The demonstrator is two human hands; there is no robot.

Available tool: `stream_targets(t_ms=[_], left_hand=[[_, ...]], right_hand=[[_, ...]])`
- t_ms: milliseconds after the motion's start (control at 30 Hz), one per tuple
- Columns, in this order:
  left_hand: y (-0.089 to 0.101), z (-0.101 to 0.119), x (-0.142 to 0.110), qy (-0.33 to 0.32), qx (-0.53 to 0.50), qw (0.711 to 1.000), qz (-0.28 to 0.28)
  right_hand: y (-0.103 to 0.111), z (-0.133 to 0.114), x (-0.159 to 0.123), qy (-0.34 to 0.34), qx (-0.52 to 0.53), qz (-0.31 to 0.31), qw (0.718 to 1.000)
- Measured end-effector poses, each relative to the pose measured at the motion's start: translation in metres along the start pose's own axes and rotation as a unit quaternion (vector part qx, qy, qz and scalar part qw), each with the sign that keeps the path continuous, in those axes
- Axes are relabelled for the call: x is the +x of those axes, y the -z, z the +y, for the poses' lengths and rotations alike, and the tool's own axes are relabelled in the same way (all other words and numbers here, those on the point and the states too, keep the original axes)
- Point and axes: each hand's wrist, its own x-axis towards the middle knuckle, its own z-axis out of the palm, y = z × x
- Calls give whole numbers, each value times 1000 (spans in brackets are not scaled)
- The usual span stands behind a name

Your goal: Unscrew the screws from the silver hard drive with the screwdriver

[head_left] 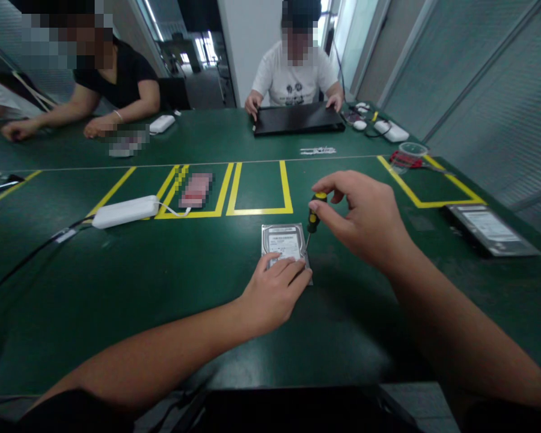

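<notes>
A silver hard drive (284, 234) with a white label lies flat on the green table in front of me. My left hand (277, 291) covers its near part, fingers bent over the drive and holding it against the tabletop. Between the thumb and fingers of my right hand (365, 213) is a black-and-yellow screwdriver (313, 221), held nearly upright. Its thin shaft points down to the drive's right edge, close to my left fingertips. Whether the tip sits in a screw is too small to tell.
Another hard drive (496, 230) lies at the right, near a clear plastic tub (408, 157) with red items. A white power strip (126, 211) with a black cable is at left. Yellow tape (259, 211) marks rectangles. Across the table, a person holds a black panel (300, 119); another sits left.
</notes>
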Motion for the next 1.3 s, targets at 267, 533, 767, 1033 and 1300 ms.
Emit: stream_targets(t_ms=[267, 533, 767, 1033, 1300], left_hand=[[0, 0, 0, -3, 3, 1000, -1], [2, 0, -1, -8, 4, 1000, -1], [2, 0, -1, -7, 4, 1000, 4], [2, 0, 0, -4, -5, 1000, 4], [3, 0, 0, -4, -5, 1000, 2]], right_hand=[[-1, -3, 1, 11, 6, 4, 1000], [-2, 0, 0, -1, -4, 16, 1000], [-1, -2, 2, 16, 5, 4, 1000], [-3, 0, 1, -5, 1, 9, 1000], [-2, 0, 2, 12, 0, 0, 1000]])
